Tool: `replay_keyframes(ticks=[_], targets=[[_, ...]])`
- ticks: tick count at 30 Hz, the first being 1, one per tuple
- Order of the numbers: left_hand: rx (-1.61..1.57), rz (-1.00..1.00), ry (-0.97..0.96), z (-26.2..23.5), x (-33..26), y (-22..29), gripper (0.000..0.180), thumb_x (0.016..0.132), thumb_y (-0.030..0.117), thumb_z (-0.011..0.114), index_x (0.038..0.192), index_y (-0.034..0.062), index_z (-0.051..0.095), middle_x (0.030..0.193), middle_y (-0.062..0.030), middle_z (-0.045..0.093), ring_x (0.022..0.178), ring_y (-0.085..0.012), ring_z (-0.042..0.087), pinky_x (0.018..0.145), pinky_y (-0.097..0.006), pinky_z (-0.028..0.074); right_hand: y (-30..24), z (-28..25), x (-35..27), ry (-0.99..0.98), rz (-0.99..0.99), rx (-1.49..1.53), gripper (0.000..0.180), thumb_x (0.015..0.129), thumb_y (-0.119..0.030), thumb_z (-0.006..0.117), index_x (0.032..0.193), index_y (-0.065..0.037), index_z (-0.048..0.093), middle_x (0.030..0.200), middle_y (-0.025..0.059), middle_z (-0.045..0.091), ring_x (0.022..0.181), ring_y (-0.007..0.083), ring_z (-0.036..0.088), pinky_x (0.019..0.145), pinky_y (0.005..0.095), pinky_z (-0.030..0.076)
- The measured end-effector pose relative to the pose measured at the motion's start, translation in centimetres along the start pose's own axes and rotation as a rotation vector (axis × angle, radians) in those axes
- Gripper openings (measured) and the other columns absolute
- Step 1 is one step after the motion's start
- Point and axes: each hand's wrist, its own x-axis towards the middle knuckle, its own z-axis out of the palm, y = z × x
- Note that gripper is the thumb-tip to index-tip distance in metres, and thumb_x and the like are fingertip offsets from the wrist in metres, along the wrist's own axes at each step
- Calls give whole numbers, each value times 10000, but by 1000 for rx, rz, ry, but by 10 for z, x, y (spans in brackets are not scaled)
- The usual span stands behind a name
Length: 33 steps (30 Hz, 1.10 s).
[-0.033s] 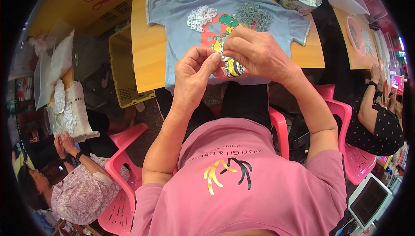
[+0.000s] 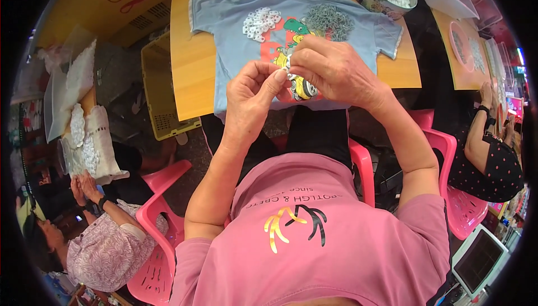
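Pinching white piece [image 2: 286, 72]: left fingers [image 2: 273, 83], right fingers [image 2: 308, 60] | beneath: blue shirt [image 2: 231, 20] | beyond: grey pile [image 2: 332, 22]

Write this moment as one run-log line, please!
left hand: pinching small white piece; right hand: close by, grip unclear; blue shirt below: white pile left, grey pile right

One small white piece, apparently plastic [image 2: 286, 70], is sitting pinched between the fingertips of the left hand [image 2: 249, 92] and the right hand [image 2: 341, 75], above a blue-grey cloth T-shirt [image 2: 234, 45]; its shape (the fingers are covering most of it) is not showing clearly.
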Motion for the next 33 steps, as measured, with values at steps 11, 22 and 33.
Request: replay_keyframes(ticks=[11, 22, 33], targets=[[49, 28, 54, 15, -15, -2, 125, 935, 93, 640, 967, -20, 597, 843, -37, 649, 765, -76, 623, 679, -225, 526, -9, 17, -17, 94, 89, 285, 84, 884, -26, 612, 879, 14, 538, 803, 126, 547, 697, 334, 548, 601, 396, 445], [49, -82, -11, -6, -11, -25, 121, 932, 98, 643, 972, -8, 602, 828, -37, 656, 735, -87, 626, 663, -229, 523, -3, 46, -34, 77, 202, 338, 73, 872, -6, 604, 870, 17, 534, 772, 130, 512, 675, 328, 526, 578, 394, 422], [23, -78, -85, -12, -29, -8, 128, 931, 98, 645, 979, -15, 606, 864, -69, 674, 752, -102, 634, 685, -236, 527, -17, 37, -31, 15, 73, 332, 89, 895, -53, 616, 893, 1, 546, 806, 119, 567, 694, 305, 571, 606, 377, 471]])
